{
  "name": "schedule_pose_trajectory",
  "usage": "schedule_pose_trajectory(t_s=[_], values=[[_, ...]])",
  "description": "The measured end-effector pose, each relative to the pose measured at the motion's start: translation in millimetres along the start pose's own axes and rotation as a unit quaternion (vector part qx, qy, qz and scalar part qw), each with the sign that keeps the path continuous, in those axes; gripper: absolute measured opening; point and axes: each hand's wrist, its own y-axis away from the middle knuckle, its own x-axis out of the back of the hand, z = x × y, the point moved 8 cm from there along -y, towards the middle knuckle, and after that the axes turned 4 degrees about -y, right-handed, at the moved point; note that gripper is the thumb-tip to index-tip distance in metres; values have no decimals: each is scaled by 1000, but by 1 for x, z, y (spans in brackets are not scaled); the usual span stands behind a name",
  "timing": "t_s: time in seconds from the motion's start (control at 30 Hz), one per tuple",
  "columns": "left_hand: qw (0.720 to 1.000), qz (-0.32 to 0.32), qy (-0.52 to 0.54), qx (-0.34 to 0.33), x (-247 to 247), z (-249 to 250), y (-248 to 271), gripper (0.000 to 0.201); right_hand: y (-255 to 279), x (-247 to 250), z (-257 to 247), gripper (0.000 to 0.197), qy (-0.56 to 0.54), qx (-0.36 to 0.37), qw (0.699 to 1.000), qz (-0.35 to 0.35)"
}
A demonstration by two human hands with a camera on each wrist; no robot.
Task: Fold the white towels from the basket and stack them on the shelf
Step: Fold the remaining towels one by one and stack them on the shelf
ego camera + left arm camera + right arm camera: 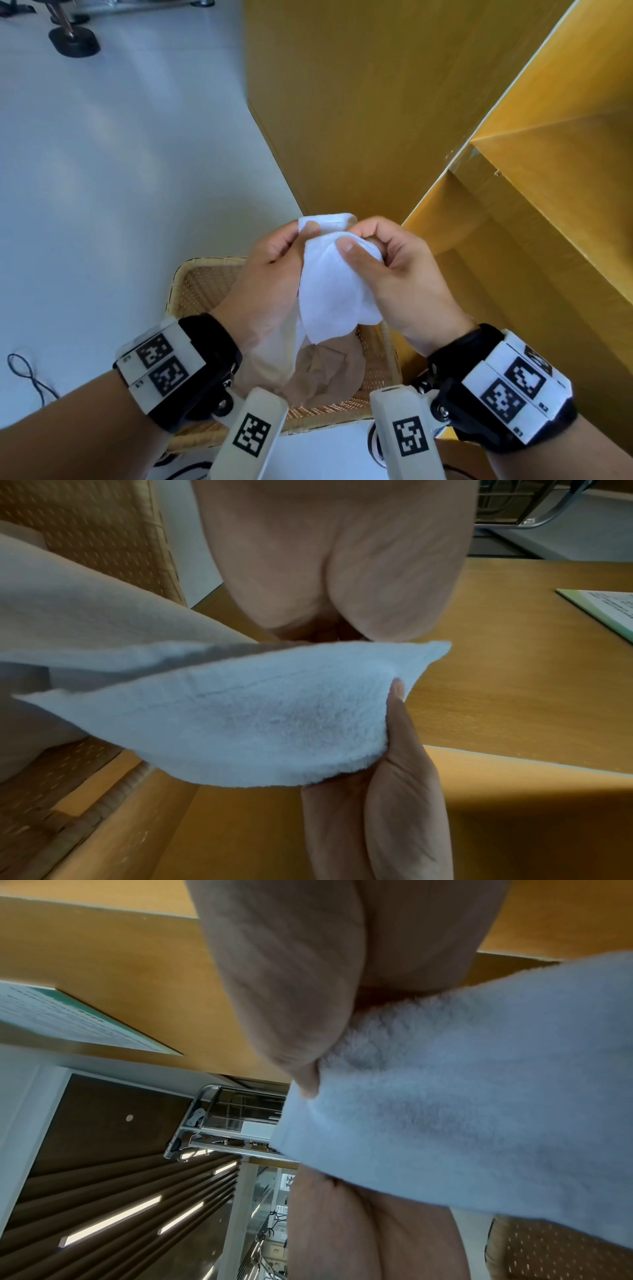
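Both hands, left hand (270, 260) and right hand (394, 270), are pinching the white towel's (334, 284) top edge above the basket (191, 284), probably hunting corners to start folding.

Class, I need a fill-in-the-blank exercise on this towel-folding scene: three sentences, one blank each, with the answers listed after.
1. Both hands, the left hand and the right hand, pinch a small towel whose colour is ____.
2. Directly below the towel stands a woven ____ on the floor.
3. The cloth lying inside the basket is ____ in colour.

Answers: white; basket; beige
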Motion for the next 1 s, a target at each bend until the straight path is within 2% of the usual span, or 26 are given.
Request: schedule_pose_trajectory(t_s=[0.17,0.33,0.47,0.5,0.63,0.73,0.83,0.9,1.0], values=[[999,-12,43,8,-5,5,3,32,-2,5,-2,21,-9,-19,999,48],[995,19,84,44,-3,6,5,35,-2,4,-3,24,6,-15,998,58],[987,-33,140,70,-16,3,10,48,-2,7,-1,23,24,-24,997,72],[989,-36,126,62,-16,4,10,47,-3,7,0,23,22,-27,997,74],[999,19,-42,-1,-3,10,7,32,-3,5,5,24,13,-44,997,60],[995,52,-82,-20,3,12,4,35,-4,3,3,26,37,-38,998,34],[993,78,-87,-32,5,21,4,52,-3,4,-8,28,152,3,988,-7],[991,84,-94,-35,5,28,5,54,0,4,-16,28,247,31,968,-34],[987,91,-124,-41,4,41,11,57,3,4,-24,29,316,35,946,-68]])
